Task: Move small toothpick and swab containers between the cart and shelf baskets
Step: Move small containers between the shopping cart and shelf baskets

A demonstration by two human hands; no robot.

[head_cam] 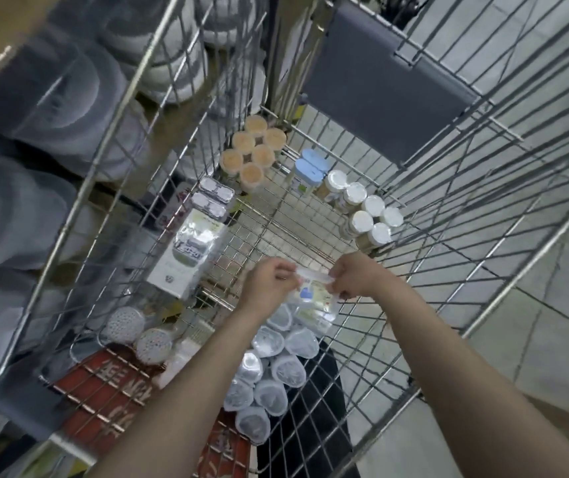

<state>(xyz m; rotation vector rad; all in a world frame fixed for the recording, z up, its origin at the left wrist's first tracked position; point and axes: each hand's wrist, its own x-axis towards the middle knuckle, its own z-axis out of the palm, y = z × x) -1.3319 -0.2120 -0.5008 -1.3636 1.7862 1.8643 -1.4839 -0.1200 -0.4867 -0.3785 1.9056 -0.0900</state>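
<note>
Grey stacked plastic tubs [52,98] are seen at nine o'clock, outside the silver wire shopping cart [110,188]. Inside the cart, a white boxed pack [186,250] lies at ten o'clock, with six beige-lidded round jars [252,150] at twelve. A clear plastic multipack of small oval-lidded containers [276,367] is held at the centre, over the cart's near end. Its printed top edge is pinched by the curled fingers of the left hand [269,284] and of the right hand [355,276]. White-lidded jars [367,212] are clustered at one o'clock.
</note>
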